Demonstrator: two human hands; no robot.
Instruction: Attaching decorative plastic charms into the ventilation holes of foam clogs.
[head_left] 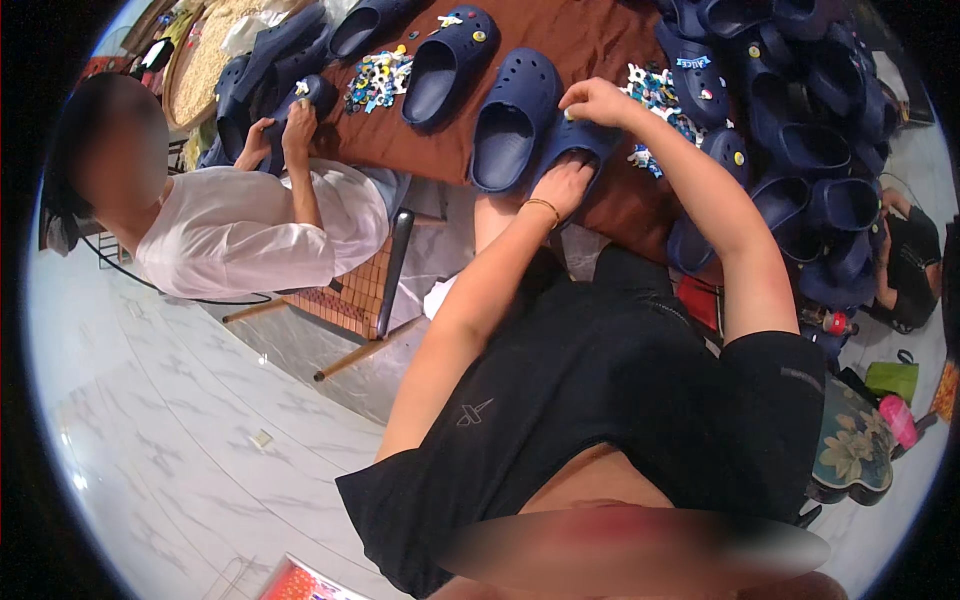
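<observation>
A navy clog (597,150) with holes in its upper lies at the table's near edge. My left hand (568,183) reaches into its foot opening, with the fingertips hidden inside. Over the toe, my right hand (598,104) is closed in a pinch at a small pale shoe charm (569,114). Another navy clog (510,125), with no charms on it, sits just left. Farther left is a clog with charms (440,75). Loose charms (655,95) are heaped right of my right hand, and a second charm pile (380,78) lies to the left.
Brown cloth (600,40) covers the table. Many navy clogs (810,150) crowd its right side. On the left, a co-worker in a white shirt (250,230) holds a clog (310,95). Beside that person stands a woven chair (345,300). Another person (912,255) is at the far right.
</observation>
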